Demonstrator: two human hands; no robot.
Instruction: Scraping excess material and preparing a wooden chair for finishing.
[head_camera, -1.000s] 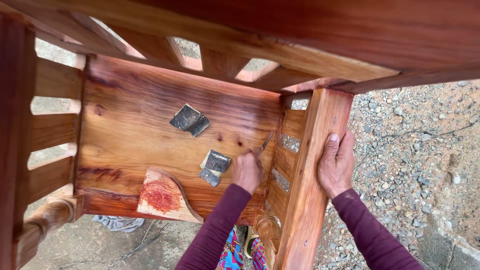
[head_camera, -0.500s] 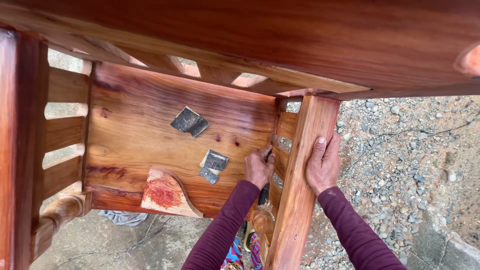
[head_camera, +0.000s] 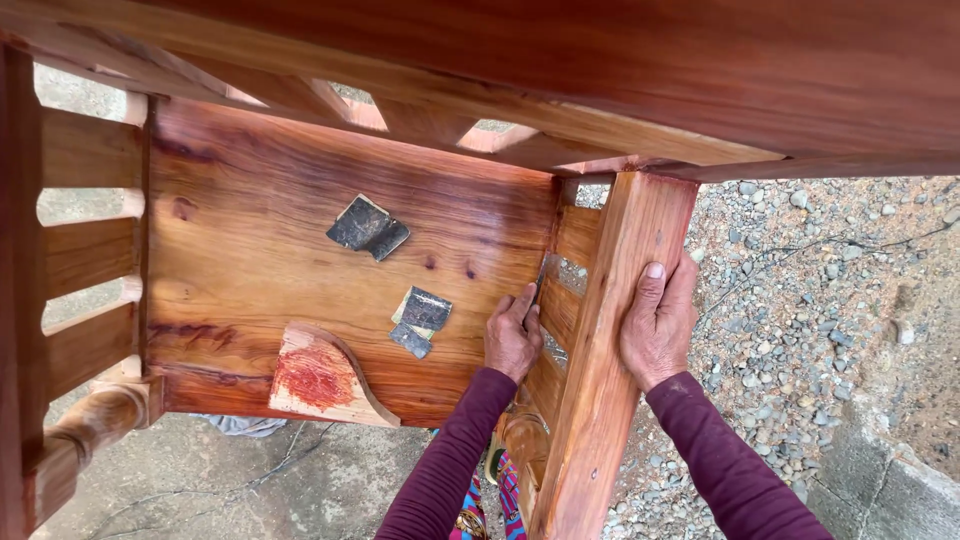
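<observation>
Both sleeves were seen rising from 6 o'clock. The right hand (head_camera: 657, 325) was laid flat against the outer face of the upright side board (head_camera: 610, 350), fingers extended and only loosely curled, pressing rather than clasping.

The left hand (head_camera: 513, 335) was closed around a dark strip of sandpaper (head_camera: 539, 283), pinched against the inner corner where the slats (head_camera: 560, 300) meet the seat panel (head_camera: 250, 250).

Judged risk: in that tight corner the strip could be snagged or pulled from the fingers, and knuckles could be scraped on the slat edges; since the board was only braced, the piece could be shifted under hard rubbing.

Toward 9 o'clock, a curved offcut (head_camera: 320, 378) with a red-stained face was noted lying on the panel. Just beyond it, folded sandpaper scraps (head_camera: 420, 318) were recorded, with another dark scrap (head_camera: 367, 227) farther off toward 11 o'clock. Gravel (head_camera: 800, 290) was visible at 3 o'clock.
</observation>
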